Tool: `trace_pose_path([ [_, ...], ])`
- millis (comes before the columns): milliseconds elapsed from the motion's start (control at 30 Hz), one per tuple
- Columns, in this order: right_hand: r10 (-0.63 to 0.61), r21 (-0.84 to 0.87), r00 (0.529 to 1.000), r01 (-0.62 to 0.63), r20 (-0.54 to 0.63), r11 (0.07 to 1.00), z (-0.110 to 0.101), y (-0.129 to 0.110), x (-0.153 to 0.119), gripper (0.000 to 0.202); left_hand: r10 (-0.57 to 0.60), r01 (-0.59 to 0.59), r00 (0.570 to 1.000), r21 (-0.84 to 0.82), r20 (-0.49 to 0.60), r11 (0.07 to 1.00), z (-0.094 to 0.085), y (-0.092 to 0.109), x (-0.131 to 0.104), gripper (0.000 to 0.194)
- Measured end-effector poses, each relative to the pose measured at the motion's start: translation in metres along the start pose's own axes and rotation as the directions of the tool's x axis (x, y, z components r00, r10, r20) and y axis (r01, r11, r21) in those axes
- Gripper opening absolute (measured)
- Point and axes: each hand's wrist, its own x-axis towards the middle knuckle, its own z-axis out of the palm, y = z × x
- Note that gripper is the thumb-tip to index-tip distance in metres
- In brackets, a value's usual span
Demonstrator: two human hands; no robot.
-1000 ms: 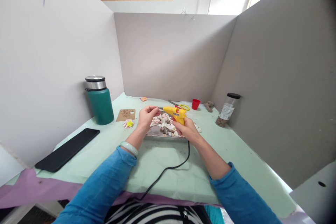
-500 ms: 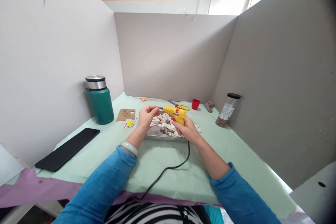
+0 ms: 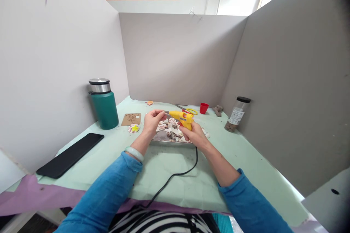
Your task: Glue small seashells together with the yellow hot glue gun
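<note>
My right hand point(image 3: 194, 133) is closed around the handle of a yellow glue gun point(image 3: 181, 117), whose nozzle points left. Fingers pinched, my left hand point(image 3: 153, 119) is at the nozzle's tip; whatever small thing it grips is too small to name. Both hands are above a shallow metal tray point(image 3: 172, 143) holding many seashells point(image 3: 175, 131). A black cord point(image 3: 175, 174) runs from below the right hand toward the table's front edge. Left of the tray lies a round shell piece with a yellow star point(image 3: 134, 128).
A green bottle point(image 3: 104, 105) stands at the left, behind a black phone-like slab point(image 3: 70, 154). A brown board point(image 3: 131, 119) lies near it. Further back are scissors point(image 3: 190, 111) and a red cup point(image 3: 203, 108). A clear jar point(image 3: 236, 115) leans by the right partition.
The glue gun has shifted very slightly left toward my left fingers. Otherwise both hands hold nearly the same position.
</note>
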Motion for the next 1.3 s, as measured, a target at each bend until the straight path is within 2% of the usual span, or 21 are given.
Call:
trace_pose_path([
  [733,0.007,-0.010,1.000,-0.007,-0.023,1.000,0.0012,-0.0016,-0.0009,0.026,-0.002,0.001,1.000,0.030,0.027,1.000,-0.0004,-0.0011,0.0000,0.027],
  [1300,-0.011,-0.034,1.000,0.011,-0.019,0.999,-0.0010,0.0015,0.0004,0.026,-0.001,0.002,1.000,-0.009,0.010,1.000,-0.0011,-0.0010,0.0012,0.029],
])
